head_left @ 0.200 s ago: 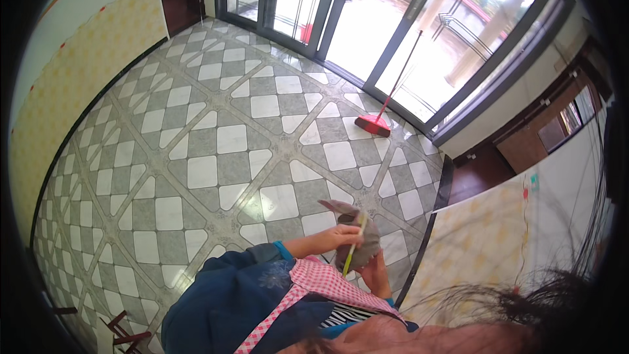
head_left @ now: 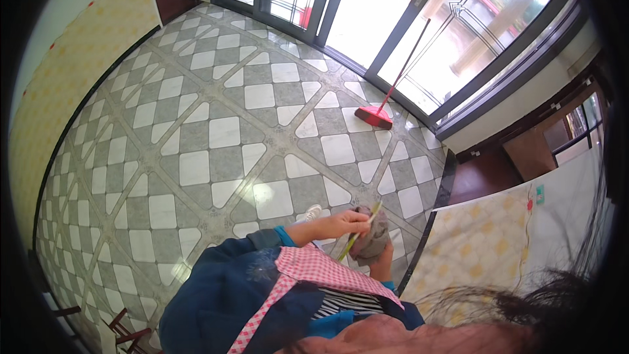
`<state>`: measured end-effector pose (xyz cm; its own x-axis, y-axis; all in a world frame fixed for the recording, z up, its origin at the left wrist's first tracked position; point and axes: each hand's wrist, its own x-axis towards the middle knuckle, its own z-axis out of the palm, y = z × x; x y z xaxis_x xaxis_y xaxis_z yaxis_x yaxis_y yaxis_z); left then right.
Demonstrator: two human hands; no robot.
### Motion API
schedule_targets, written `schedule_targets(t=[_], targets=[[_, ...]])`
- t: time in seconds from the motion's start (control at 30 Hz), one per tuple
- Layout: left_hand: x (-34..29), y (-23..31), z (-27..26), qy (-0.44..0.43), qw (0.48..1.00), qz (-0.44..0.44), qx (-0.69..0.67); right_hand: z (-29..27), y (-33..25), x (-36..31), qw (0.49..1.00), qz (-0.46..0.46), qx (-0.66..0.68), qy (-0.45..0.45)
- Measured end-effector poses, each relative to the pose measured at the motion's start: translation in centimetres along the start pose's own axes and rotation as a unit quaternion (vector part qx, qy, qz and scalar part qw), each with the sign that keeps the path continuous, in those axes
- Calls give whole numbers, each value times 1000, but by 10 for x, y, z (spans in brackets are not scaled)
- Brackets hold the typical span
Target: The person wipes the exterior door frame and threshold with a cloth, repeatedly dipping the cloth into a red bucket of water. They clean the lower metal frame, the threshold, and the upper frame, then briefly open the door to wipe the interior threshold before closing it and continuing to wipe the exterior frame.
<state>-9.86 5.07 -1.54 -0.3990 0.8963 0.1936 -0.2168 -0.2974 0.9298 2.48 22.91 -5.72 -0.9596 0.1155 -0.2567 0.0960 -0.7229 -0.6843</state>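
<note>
- Left hand: bent fingers closed on a slim, straight, yellow-green stick.
- Right hand: gripping a rounded, grey-brown bundle from its lower right; these fingers are mostly hidden.
- The bundle, soft-looking and creased, sits between both hands, before the pink-and-white checked apron; the stick slants across it.
- Floor: glossy, patterned in grey and white squares.
- Broom: wide red head, thin handle, near framed glass doors.

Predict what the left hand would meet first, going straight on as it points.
The left hand would probably meet the grey cloth-like item at its right; depth is unclear, and they may touch.
</note>
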Motion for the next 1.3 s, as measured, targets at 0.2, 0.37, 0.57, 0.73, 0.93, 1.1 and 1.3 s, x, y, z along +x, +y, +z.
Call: schedule_targets(t=[0.2, 0.37, 0.57, 0.73, 0.93, 1.1, 1.3], targets=[[69, 32, -125, 330, 930, -98, -132, -39, -67, 141, 995, -35, 37, 83], [75, 79, -241, 494, 854, 32, -158, -75, -84, 246, 982, 14, 90, 165], [101, 80, -321, 544, 810, 58, -211, -63, -109, 389, 982, 72, 20, 172], [144, 81, -415, 586, 781, 19, -217, -27, -154, 507, 980, 24, -66, 186], [249, 108, -545, 550, 815, 3, -179, 5, -222, 610, 931, -60, -265, 243], [340, 128, -631, 515, 847, -88, -97, 7, -246, 683, 862, -97, -417, 272], [448, 115, -724, 459, 876, -143, -40, -9, -260, 785, 830, -75, -469, 293]])
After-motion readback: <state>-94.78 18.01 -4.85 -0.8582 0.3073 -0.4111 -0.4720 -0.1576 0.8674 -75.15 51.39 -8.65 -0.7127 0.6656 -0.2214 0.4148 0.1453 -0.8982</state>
